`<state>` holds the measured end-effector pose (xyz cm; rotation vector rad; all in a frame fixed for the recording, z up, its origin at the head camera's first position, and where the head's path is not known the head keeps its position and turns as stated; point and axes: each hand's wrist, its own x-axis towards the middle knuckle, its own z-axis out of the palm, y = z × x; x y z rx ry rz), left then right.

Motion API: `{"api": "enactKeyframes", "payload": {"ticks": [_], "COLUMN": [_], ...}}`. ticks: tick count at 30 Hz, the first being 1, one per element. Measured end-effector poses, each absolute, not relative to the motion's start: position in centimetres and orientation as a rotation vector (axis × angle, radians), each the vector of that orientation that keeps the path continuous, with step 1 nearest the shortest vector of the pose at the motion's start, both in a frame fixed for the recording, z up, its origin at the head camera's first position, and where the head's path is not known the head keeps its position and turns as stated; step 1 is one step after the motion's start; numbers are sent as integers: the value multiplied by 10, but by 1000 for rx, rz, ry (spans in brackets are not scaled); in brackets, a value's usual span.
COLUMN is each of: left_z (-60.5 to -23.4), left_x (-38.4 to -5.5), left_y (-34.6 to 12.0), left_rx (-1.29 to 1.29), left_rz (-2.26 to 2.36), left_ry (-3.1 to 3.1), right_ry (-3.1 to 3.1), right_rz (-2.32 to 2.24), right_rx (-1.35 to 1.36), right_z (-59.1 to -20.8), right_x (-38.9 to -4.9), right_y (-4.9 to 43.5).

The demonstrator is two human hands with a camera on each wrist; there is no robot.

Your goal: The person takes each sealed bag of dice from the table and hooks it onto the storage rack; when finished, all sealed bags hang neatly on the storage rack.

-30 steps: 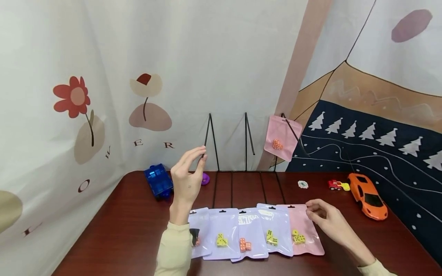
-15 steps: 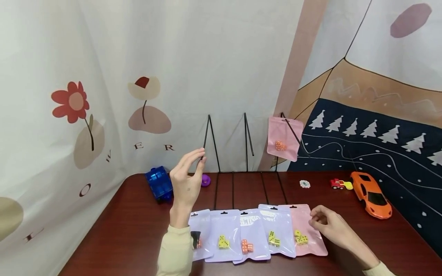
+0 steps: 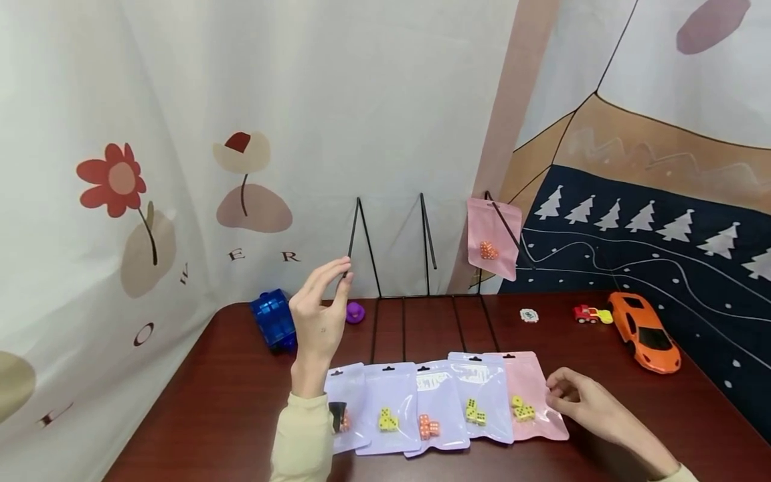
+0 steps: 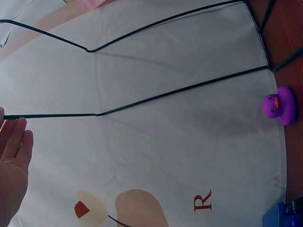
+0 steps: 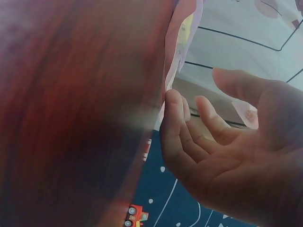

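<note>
At the left of the black wire rack (image 3: 404,328), my left hand (image 3: 319,318) pinches the tip of the leftmost prong (image 3: 352,231) between thumb and fingers. The left wrist view shows the fingers (image 4: 16,142) at that prong's end. My right hand (image 3: 593,405) lies at the right edge of a flat pink zip bag (image 3: 530,375) holding yellow dice (image 3: 523,410). Its fingers are loosely bent, thumb apart, with nothing between them. Several lavender zip bags (image 3: 388,388) overlap in a row to the left, with yellow or orange dice inside. Another pink bag (image 3: 482,224) hangs on the right prong.
Behind the left hand are a blue translucent toy (image 3: 274,320) and a purple rubber duck (image 3: 355,312). A white chip (image 3: 529,315), a small red and yellow toy vehicle (image 3: 590,314) and an orange toy car (image 3: 646,331) stand at the back right. A printed curtain (image 3: 385,100) hangs behind.
My right hand has drawn slightly right and down along the pink bag's edge. The left hand keeps its pinch on the prong tip. The head view has shifted a little.
</note>
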<state>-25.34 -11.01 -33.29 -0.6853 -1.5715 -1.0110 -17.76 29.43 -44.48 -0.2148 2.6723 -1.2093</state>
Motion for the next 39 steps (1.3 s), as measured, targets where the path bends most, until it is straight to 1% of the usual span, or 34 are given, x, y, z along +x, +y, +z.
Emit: {"api": "enactKeyframes", "payload": {"ticks": [6,10,22,26,31,39], "left_z": [-335,-335,-336,-335,-333,-335], "left_x": [-254,-254,-254,-255,-256,-252], "left_y": [-110,-110,-110,-110,-109,-110], "left_rx": [-678,-678,-687,-690,-696,-683], "left_rz": [-1015,-1018,-1017,-1019,-1020,-1012], "left_ry": [-1578,-1587,-1575,-1572,-1570,-1588], "right_ry": [2591,2530,2452,2503,2616,2642], "right_rz": [-1203,-1210,-1274,-1241,-1208,-1253], "right_rx": [-268,-256,-294,-253,-126,-9], "right_z": [-447,-451,-455,-453,-448,-447], "right_x": [-175,-175,-177,-179,-181,-178], "right_y": [302,305,304,304,304,305]}}
